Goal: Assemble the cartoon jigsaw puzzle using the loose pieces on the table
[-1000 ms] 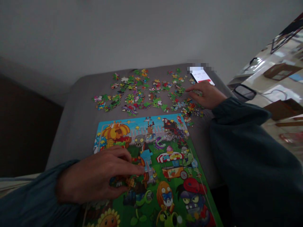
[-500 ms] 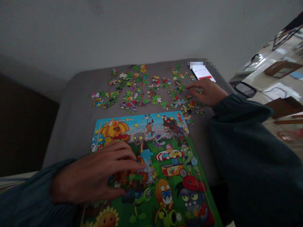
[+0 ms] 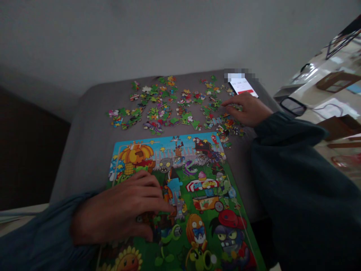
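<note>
My left hand (image 3: pixel 128 210) lies low over the puzzle board (image 3: pixel 165 258), thumb and index finger spread apart, with no piece showing between them. Several joined puzzle pieces (image 3: pixel 175 188), some light blue, sit on the board just past its fingertips. The board's printed picture shows cartoon plants and zombies; the hand covers part of its left middle. Up at the right, my right hand (image 3: pixel 249 108) is over the loose puzzle pieces (image 3: pixel 216 103), index finger stretched out to the left and touching or nearly touching them. Its other fingers are partly hidden.
More loose pieces (image 3: pixel 153 92) are scattered across the grey padded surface (image 3: pixel 87 124) beyond the board. A lit phone (image 3: pixel 243 86) lies at the back right, close to my right hand. The wall (image 3: pixel 169 37) rises behind. Eyeglasses (image 3: pixel 293 106) and cardboard boxes (image 3: pixel 337 82) appear at the right.
My left hand has shifted slightly to the right and down over the board, showing more of the picture behind its knuckles. The right hand has hardly moved.
</note>
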{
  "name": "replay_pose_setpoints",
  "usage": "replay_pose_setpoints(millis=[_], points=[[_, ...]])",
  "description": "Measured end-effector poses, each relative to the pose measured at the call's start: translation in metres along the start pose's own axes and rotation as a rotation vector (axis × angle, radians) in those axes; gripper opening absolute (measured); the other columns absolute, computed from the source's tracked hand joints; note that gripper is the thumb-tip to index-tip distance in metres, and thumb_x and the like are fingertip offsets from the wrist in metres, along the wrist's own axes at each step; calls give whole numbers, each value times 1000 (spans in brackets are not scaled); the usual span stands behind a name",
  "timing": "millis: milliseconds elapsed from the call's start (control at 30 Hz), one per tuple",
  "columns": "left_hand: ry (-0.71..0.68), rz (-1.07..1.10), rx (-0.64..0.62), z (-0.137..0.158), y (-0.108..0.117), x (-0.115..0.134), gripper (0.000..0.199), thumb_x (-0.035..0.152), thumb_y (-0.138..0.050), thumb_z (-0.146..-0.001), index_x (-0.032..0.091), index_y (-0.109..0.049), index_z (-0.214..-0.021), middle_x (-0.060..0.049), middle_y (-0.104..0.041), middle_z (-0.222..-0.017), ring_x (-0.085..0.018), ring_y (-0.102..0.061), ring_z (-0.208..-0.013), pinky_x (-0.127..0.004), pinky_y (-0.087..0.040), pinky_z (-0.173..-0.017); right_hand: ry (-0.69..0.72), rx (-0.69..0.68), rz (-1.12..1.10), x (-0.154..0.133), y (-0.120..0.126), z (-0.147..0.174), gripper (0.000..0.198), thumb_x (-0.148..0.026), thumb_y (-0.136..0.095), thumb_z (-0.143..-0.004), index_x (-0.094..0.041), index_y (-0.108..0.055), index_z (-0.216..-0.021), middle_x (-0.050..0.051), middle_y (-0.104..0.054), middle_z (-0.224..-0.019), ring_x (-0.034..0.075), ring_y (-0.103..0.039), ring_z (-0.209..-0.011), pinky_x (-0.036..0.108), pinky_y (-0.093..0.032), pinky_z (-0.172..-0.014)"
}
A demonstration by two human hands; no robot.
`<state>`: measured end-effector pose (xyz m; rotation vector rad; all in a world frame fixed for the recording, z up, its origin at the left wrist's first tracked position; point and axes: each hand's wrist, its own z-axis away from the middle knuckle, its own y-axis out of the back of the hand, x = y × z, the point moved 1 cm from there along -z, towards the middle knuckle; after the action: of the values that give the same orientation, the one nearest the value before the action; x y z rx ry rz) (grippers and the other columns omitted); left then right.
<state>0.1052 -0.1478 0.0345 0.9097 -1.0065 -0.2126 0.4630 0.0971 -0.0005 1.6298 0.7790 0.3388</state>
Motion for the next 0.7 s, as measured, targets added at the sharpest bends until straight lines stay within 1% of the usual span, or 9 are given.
replay_pose_setpoints(millis=[133, 200, 300, 367, 433, 600, 700], points=[[13, -15, -13, 0, 0, -1, 58, 31, -96, -71, 38, -70, -122, 6, -74, -101, -20, -62, -99, -30, -44, -89, 11, -11, -14, 1, 0, -1, 34, -31, -51, -97, -17, -76, -116, 15, -78, -115, 33, -71, -109, 53, -54, -101], [17, -28, 7, 0, 0, -1, 59, 31, -98, -67, 37, -71, -119, 4, -72, -101, -21, -62, -98, -30, -45, -85, 9, -19, -19, 2, 0, -1, 35, -31, -50, -97, -17, -76, -117, 15, -78, -116, 35, -71, -111, 55, -53, -101], [26, -19, 46, 2, 2, -3, 63, 38, -99, -64, 39, -71, -120, 4, -70, -101, -21, -62, -96, -29, -46, -82, -3, -10, -35, 3, -1, 0, 32, -30, -52, -97, -21, -76, -116, 14, -78, -115, 35, -71, -112, 56, -53, -101], [52, -11, 58, 4, 2, -4, 60, 41, -97, -68, 39, -70, -122, 3, -69, -104, -22, -62, -98, -30, -46, -83, -15, 4, -47, 4, -1, 0, 30, -30, -54, -96, -23, -76, -115, 12, -78, -114, 34, -71, -112, 54, -52, -102], [89, -17, 67, 5, 2, -6, 57, 37, -95, -73, 39, -70, -123, 2, -69, -108, -23, -62, -102, -32, -46, -87, -26, 10, -52, 4, -2, 0, 28, -30, -56, -96, -25, -76, -114, 11, -78, -112, 33, -71, -111, 52, -52, -102], [141, -22, 62, 6, -1, -8, 55, 21, -88, -80, 41, -67, -126, 2, -67, -118, -24, -60, -111, -34, -45, -94, 1, -13, -18, 4, -1, -2, 32, -30, -53, -97, -18, -76, -115, 14, -78, -111, 31, -71, -107, 50, -54, -100], [177, -12, 86, 5, -3, -9, 59, 21, -88, -79, 44, -64, -127, 2, -64, -119, -26, -57, -114, -36, -45, -94, 29, -2, -24, 2, -1, -2, 32, -29, -53, -97, -16, -77, -113, 16, -78, -109, 30, -72, -104, 51, -55, -98]])
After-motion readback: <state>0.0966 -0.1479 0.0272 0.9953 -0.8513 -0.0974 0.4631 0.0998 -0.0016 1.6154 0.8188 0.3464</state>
